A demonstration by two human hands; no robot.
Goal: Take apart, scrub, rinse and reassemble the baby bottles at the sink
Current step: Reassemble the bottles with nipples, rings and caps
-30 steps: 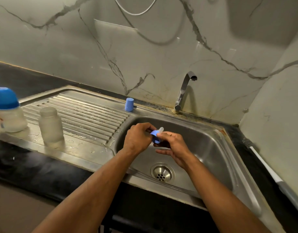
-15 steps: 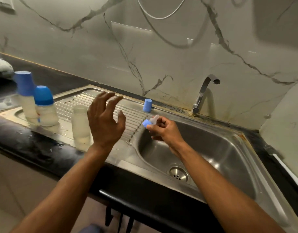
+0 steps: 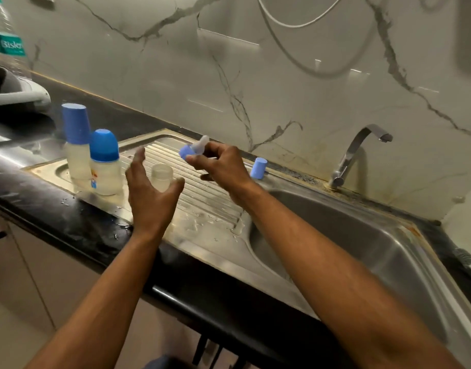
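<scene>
The left hand [image 3: 152, 193] is spread open, fingers and thumb curving around but not clearly touching the uncapped clear bottle [image 3: 162, 177], which stands upright on the wet ribbed drainboard [image 3: 202, 190]. Just beyond, the right hand [image 3: 223, 169] pinches a blue collar with its nipple [image 3: 193, 149], held in the air above the drainboard. Further left stand two capped bottles [image 3: 105, 163]; a loose blue cap [image 3: 258, 168] sits at the far sink rim, with the tap [image 3: 354, 155] to the right.

- We have one head-worn view, looking forward and down, angled left.
- It sits close over the sink's drainboard [image 3: 202, 198] and counter edge [image 3: 69, 222].
</scene>
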